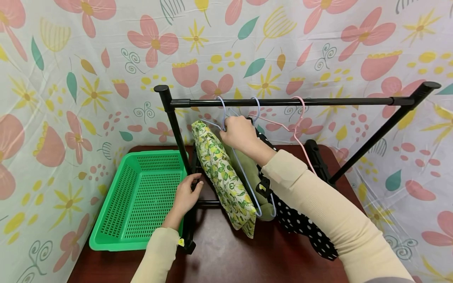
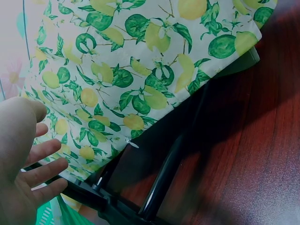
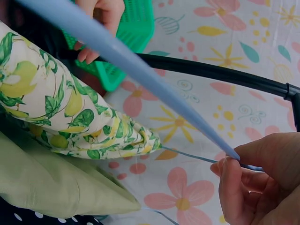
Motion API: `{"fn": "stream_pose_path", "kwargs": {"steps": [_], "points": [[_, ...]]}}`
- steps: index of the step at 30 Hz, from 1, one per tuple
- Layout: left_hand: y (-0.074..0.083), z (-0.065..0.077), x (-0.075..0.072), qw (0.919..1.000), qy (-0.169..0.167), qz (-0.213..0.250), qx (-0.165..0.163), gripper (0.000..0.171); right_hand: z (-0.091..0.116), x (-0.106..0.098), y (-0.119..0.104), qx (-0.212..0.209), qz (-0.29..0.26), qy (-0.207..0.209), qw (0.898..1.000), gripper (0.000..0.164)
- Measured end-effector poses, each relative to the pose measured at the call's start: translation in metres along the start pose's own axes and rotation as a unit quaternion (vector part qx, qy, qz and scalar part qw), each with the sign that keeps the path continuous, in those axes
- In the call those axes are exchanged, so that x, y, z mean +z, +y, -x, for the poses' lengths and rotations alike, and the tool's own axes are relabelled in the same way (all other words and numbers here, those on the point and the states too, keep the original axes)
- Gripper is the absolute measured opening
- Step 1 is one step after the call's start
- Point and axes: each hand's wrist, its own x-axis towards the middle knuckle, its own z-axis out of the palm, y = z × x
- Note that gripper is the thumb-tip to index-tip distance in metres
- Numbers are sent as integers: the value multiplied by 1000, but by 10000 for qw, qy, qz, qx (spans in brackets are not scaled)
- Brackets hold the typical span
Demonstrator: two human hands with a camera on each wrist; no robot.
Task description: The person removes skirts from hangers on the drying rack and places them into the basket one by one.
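Observation:
Under the black rail, my right hand (image 1: 241,133) pinches a light-blue hanger (image 3: 154,86) just below its hook. A cloth printed with lemons and green leaves (image 1: 223,169) hangs from that hanger. Behind it come a plain green cushion-like cloth (image 1: 244,159) on another blue hanger and a black cloth with white dots (image 1: 301,216), partly covered by my right forearm. My left hand (image 1: 185,194) is at the rack's left post (image 1: 177,133), its fingers loosely spread beside the lemon cloth in the left wrist view.
A green perforated basket (image 1: 94,239) stands left of the rack on the dark red-brown table (image 1: 226,259). From the black rail (image 1: 336,101) also hangs a pink hanger (image 1: 299,129). The rack's right post (image 1: 375,137) slants at the right. A floral curtain (image 1: 116,47) surrounds the table.

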Motion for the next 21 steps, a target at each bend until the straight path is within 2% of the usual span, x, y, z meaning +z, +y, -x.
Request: {"fn": "stream_pose_path", "kwargs": {"steps": [7,14,21], "points": [[-1,0,1,9999,3,113,-67,32,-1,-1,2,-55,-61,124,9999,39],[-1,1,5,9999,-20,61,-140,31,-2,-2,5,-75,-85,258,9996,32],[5,-1,8,9997,-19,63,-225,31,0,-6,5,-126,-171,392,9990,38]]}}
